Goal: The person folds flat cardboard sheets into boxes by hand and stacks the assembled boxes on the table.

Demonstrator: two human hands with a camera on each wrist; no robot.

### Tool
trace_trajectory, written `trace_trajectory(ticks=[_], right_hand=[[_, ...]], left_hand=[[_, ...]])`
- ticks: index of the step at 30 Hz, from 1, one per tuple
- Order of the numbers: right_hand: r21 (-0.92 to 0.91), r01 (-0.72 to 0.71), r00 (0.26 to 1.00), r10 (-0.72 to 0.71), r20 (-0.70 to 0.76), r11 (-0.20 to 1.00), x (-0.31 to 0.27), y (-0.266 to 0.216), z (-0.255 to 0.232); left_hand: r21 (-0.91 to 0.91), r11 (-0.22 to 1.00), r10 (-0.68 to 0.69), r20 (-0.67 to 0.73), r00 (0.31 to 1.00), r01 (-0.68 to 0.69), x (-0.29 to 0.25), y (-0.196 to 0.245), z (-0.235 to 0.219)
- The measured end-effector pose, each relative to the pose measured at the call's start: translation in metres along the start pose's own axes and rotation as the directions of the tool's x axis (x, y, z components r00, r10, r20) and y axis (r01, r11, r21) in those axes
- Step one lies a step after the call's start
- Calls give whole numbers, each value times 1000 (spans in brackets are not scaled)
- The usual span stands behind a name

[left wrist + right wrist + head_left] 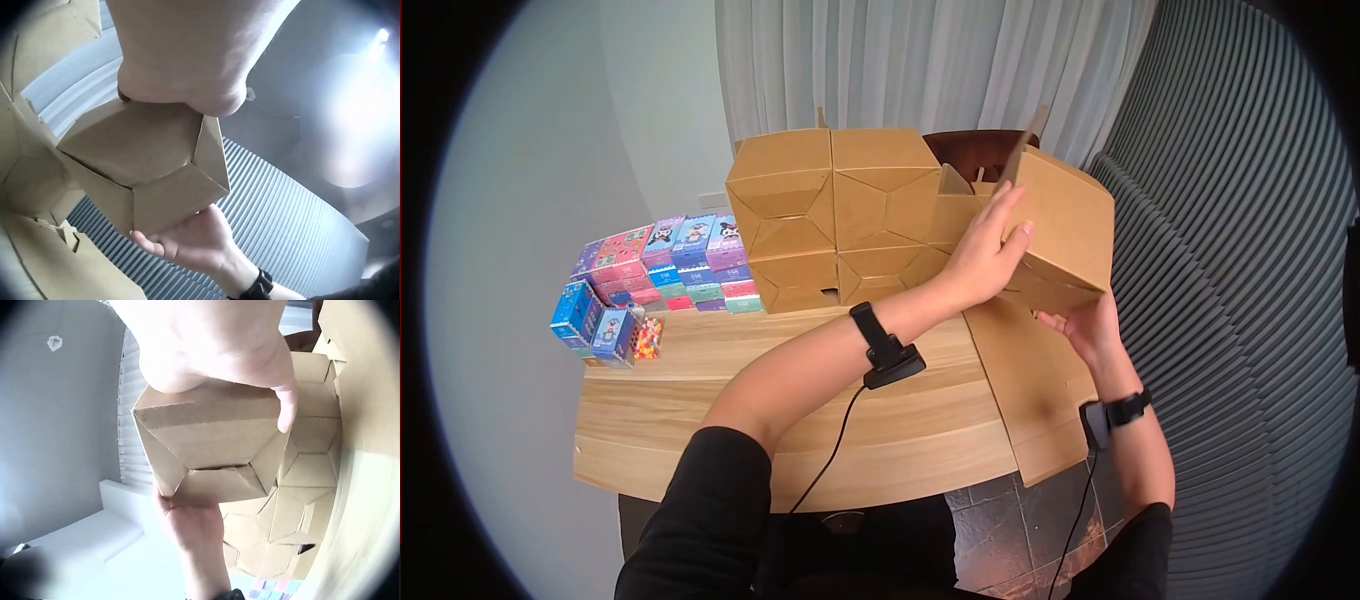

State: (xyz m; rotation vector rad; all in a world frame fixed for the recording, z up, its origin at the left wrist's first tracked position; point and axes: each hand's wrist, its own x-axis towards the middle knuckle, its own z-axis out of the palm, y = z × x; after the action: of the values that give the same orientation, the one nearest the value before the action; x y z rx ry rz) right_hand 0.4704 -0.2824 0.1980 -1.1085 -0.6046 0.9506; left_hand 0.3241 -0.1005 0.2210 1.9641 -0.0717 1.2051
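Note:
A brown cardboard box (1065,215) is tilted between the two hands above the table's right side. Its folded bottom (219,450) faces the person, and a flap stands up at its top. My left hand (990,252) presses its palm and outstretched fingers against the box's left side. Low on the right side, my right hand (1094,328) supports the box near its bottom corner. The right thumb (285,411) points straight out beside the folded bottom, while the other right fingers are hidden behind the box. Beneath them lies a flat cardboard sheet (1040,400).
Similar cardboard boxes (835,205) stand stacked on the wooden table (870,420), left of the held box. Several colourful small boxes (690,250) and a pack of bright pieces (648,338) are farther left. Behind is a dark chair (980,148); a ribbed wall (1220,280) runs along the right.

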Motion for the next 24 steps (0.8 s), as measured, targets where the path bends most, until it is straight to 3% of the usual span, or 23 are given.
trace_trajectory(ticks=[3, 8, 10, 15, 20, 24], right_hand=[[-160, 15, 993, -34, -116, 987, 33, -17, 8], [-288, -25, 999, 14, -41, 957, 67, -23, 12], [-262, -22, 999, 15, -30, 965, 72, -19, 14], [-203, 29, 1000, -29, 4, 979, 76, -16, 19], [-173, 22, 998, -34, -62, 985, 85, -17, 17], [-206, 70, 996, -80, -42, 976, 91, -24, 23]], left_hand=[[37, 998, -55, -69, 996, 57, 7, -17, -2], [75, 970, -217, -158, 963, 231, 8, -41, -4], [53, 955, -280, -159, 947, 291, 6, -45, -7], [29, 963, -261, -122, 957, 267, -1, -48, -12], [48, 973, -224, -53, 973, 227, -12, -44, -16], [-145, 962, -233, 0, 972, 231, -14, -47, -20]])
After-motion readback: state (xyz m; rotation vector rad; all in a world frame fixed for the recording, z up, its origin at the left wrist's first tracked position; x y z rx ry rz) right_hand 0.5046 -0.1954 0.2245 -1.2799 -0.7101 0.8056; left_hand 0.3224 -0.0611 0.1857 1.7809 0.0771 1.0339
